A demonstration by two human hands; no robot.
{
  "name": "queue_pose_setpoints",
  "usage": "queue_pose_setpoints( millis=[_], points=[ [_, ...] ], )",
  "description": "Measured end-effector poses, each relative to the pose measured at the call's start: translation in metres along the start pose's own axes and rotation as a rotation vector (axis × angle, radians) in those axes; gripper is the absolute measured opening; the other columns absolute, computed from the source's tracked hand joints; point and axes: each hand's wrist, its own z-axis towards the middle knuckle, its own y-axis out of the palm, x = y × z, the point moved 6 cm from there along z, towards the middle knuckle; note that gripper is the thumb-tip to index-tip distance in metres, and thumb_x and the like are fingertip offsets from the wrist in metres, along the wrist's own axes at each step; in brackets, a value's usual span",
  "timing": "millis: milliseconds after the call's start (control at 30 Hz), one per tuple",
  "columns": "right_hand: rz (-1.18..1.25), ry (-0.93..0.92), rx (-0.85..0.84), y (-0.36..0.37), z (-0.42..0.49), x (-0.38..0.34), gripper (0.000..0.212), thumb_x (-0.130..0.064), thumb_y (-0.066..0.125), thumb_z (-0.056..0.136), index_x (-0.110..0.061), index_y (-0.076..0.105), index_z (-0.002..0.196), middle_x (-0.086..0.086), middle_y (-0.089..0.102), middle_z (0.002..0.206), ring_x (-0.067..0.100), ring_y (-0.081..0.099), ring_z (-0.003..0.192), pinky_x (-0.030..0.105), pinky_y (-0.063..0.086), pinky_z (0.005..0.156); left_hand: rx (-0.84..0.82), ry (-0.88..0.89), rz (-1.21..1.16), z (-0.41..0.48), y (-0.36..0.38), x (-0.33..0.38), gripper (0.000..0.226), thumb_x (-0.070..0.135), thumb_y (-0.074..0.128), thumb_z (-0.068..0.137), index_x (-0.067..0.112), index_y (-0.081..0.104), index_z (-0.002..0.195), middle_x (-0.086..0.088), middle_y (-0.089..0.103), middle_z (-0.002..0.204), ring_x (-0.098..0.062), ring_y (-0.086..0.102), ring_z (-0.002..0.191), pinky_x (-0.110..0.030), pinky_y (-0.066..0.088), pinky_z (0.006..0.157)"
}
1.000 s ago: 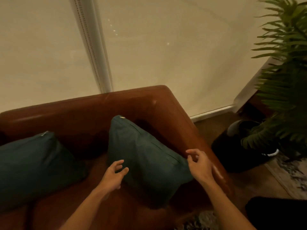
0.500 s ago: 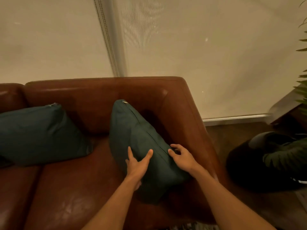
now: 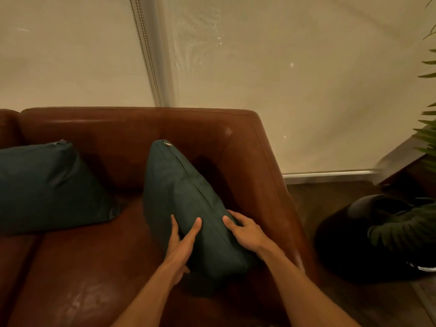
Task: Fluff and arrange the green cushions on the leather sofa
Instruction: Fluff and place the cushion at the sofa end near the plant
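Note:
A dark green cushion (image 3: 179, 190) stands on edge at the right end of the brown leather sofa (image 3: 113, 138), leaning toward the armrest (image 3: 266, 175), zip seam facing up. My left hand (image 3: 181, 241) presses flat against its left face with straight fingers and the thumb on top. My right hand (image 3: 245, 232) grips the near right side, fingers curled over the zip edge. A second green cushion (image 3: 47, 185) leans against the backrest at the left, untouched.
Pale roller blinds (image 3: 295, 79) with a bead cord (image 3: 146, 55) hang behind the sofa. To the right of the armrest, a dark plant pot (image 3: 349, 234) stands on the wooden floor, its fern leaves (image 3: 427, 138) at the right edge.
Both hands closed in on the right cushion from either side and now hold it between them. The view swung left, showing more of the sofa and the second cushion.

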Motion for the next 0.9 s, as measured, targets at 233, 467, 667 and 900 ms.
queue_pose_setpoints(
  millis=[233,467,667,900],
  points=[
    [-0.051,-0.054,0.028,0.010,-0.015,-0.001,0.058,-0.065,0.049,0.089,-0.044,0.044,0.142,-0.008,0.057,0.141,0.019,0.049,0.134,0.037,0.036,0.115,-0.083,0.040,-0.023,-0.003,-0.008,0.007,0.091,0.058,0.071,0.075,0.062,0.012,0.144,0.005,0.030,0.159,-0.029,0.034,0.142,-0.069,0.037,0.101],
    [-0.004,-0.070,0.112,0.033,-0.051,0.011,0.059,-0.062,0.050,0.090,-0.041,0.042,0.144,-0.007,0.058,0.140,0.014,0.051,0.132,0.033,0.040,0.112,-0.223,0.115,0.046,-0.003,-0.003,0.016,0.081,0.068,0.076,0.063,0.065,0.037,0.134,0.015,0.045,0.148,-0.015,0.046,0.133,-0.047,0.036,0.112],
    [0.024,-0.122,0.162,0.043,-0.072,0.010,0.051,-0.047,0.046,0.099,-0.041,0.035,0.148,-0.011,0.052,0.144,0.012,0.046,0.136,0.029,0.038,0.113,-0.233,0.184,0.002,-0.011,-0.007,0.009,0.081,0.061,0.079,0.063,0.057,0.044,0.135,0.019,0.058,0.135,-0.006,0.055,0.122,-0.042,0.041,0.109],
    [0.076,-0.086,0.184,0.064,-0.096,0.022,0.049,-0.042,0.047,0.100,-0.043,0.033,0.147,-0.013,0.054,0.142,0.010,0.050,0.132,0.018,0.039,0.102,-0.251,0.169,0.045,-0.027,-0.018,-0.011,0.085,0.062,0.080,0.063,0.056,0.041,0.138,0.019,0.056,0.137,-0.005,0.054,0.124,-0.040,0.041,0.111]
  ],
)
